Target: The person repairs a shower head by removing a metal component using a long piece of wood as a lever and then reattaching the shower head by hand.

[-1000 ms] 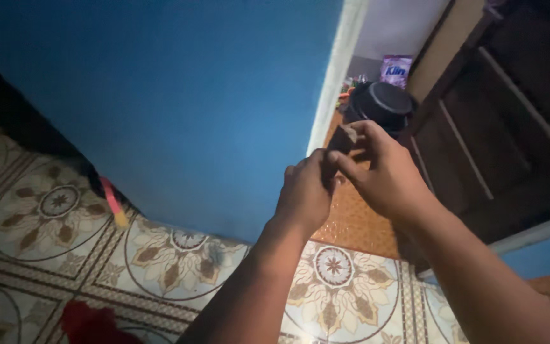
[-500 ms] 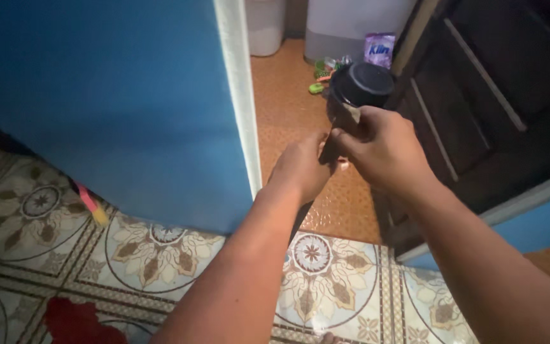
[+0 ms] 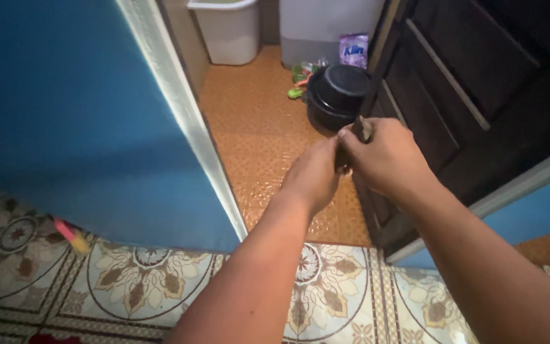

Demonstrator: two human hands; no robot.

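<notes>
here, both hands meet at edge of dark wooden door (image 3: 479, 95). right hand (image 3: 386, 159) closed round small dark object (image 3: 363, 129), kind unclear. left hand (image 3: 313, 178) curled, touching right; grip hidden, cannot tell. black pot (image 3: 338, 95) on orange floor (image 3: 249, 127) just beyond hands. judgement: keep wrists steady, object pinned.

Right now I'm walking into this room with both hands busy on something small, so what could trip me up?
The black pot sits on the orange floor just inside, close to the dark door; a foot could catch it. Both the left hand and right hand pinch a small dark object, leaving neither free.
</notes>
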